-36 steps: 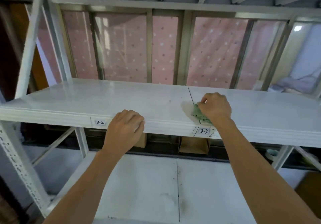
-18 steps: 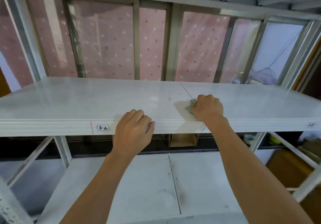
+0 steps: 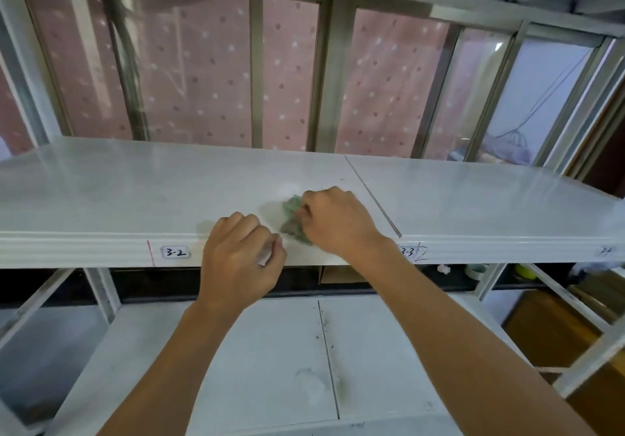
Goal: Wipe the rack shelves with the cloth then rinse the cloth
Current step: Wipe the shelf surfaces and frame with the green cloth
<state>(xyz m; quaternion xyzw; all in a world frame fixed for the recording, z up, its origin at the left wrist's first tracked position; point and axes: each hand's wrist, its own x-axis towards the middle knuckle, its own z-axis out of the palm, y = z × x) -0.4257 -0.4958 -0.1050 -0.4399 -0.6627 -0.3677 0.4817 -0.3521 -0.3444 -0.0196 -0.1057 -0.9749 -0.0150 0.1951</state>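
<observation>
A white rack shelf (image 3: 101, 192) runs across the view at chest height, with labels 3-2 and 3-3 on its front edge. My right hand (image 3: 334, 220) grips a crumpled green cloth (image 3: 292, 214) and presses it onto the shelf top just left of the seam between two panels. My left hand (image 3: 240, 259) rests on the shelf's front edge right beside the cloth, its fingers curled over the lip. A lower white shelf (image 3: 263, 368) lies under my forearms, with dark specks along its seam.
Behind the rack a metal window frame (image 3: 326, 73) stands before a pink dotted curtain. White uprights and diagonal braces (image 3: 101, 293) hold the shelves. A cardboard box (image 3: 338, 275) and small items sit beneath the upper shelf. Brown wood (image 3: 554, 327) shows at the lower right.
My right hand has slid the cloth leftward across the shelf, from the panel seam by label 3-3 toward my left hand. The view has shifted right and closer.
</observation>
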